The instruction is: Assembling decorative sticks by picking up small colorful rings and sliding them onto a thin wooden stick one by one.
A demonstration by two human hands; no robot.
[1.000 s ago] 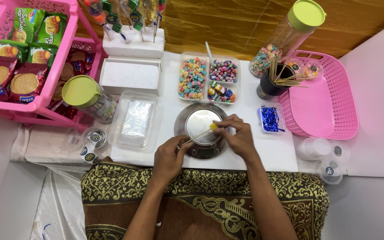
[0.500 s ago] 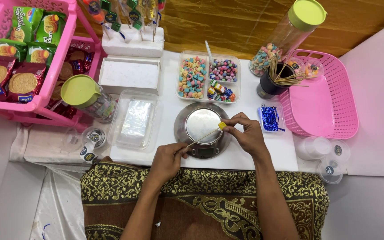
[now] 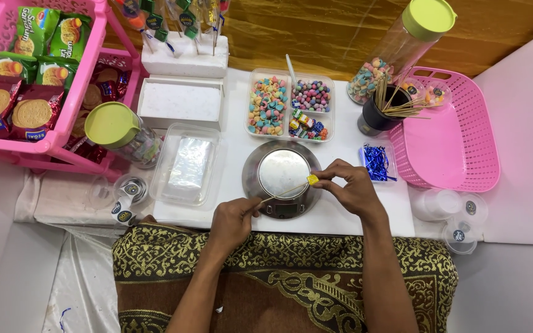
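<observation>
Skewer (image 3: 285, 192) slants lower-left to upper-right, yellow candy (image 3: 312, 179) at tip.

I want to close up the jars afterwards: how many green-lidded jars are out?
2. One green-lidded jar lies tilted left of the scale, by the pink rack. The other leans at the back right, above the pink basket.

scale (image 3: 282, 176): shiny smooth metal
basket (image 3: 464, 161): pink plastic with holes
stick (image 3: 282, 192): thin pale wood
cloth (image 3: 291, 271): brown and gold, woven
tray (image 3: 187, 163): clear glossy plastic
</observation>
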